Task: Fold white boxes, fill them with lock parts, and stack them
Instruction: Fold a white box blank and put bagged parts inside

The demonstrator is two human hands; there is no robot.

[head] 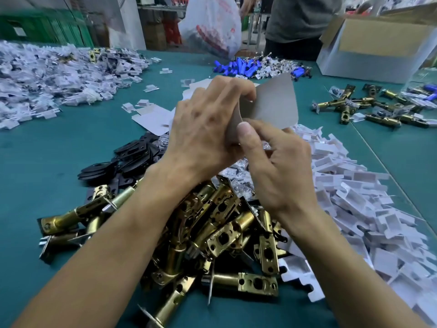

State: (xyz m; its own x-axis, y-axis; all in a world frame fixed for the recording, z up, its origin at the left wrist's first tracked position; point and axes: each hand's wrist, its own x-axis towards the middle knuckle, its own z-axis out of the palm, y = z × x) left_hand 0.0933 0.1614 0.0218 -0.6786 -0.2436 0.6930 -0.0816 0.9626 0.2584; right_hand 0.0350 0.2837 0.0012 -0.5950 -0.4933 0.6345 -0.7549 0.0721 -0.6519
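- Holding one thin card box blank [272, 102], grey-brown and matt on the face we see, we have it raised above the middle of the teal-topped bench [47, 150], with its panel bent into a curve.
- Our left hand [208, 124] curls its fingers over the blank's upper edge and grips it. Our right hand [279, 166] pinches the lower edge, thumb flat on the card and the other fingers bent behind.
- Under our wrists, at the near edge, lies a heap of brass-coloured latch bolts [212, 233]: shiny tubes with punched flat plates, too tangled for us to count.
- Just left of that heap are matt black metal plates [132, 157], some round-ended and some rectangular with holes, all overlapping.
- Small clear crinkled packets [236, 174] show between our hands and the brass.
- Along the right edge runs a drift of small white folded card inserts [354, 197], too many to count.
- A few flat white card blanks [153, 117] lie beyond our left hand.
- Toward the far left corner spreads a wide pile of white bagged parts [47, 74].
- At the far right corner stands one open corrugated carton [378, 43], white outside and brown inside; we cannot see its contents.
- In front of the carton lies a looser scatter of brass latches [369, 107].
- Blue plastic pieces [238, 66] lie at the far edge, below one translucent red-printed bag [212, 24] whose contents are blurred.
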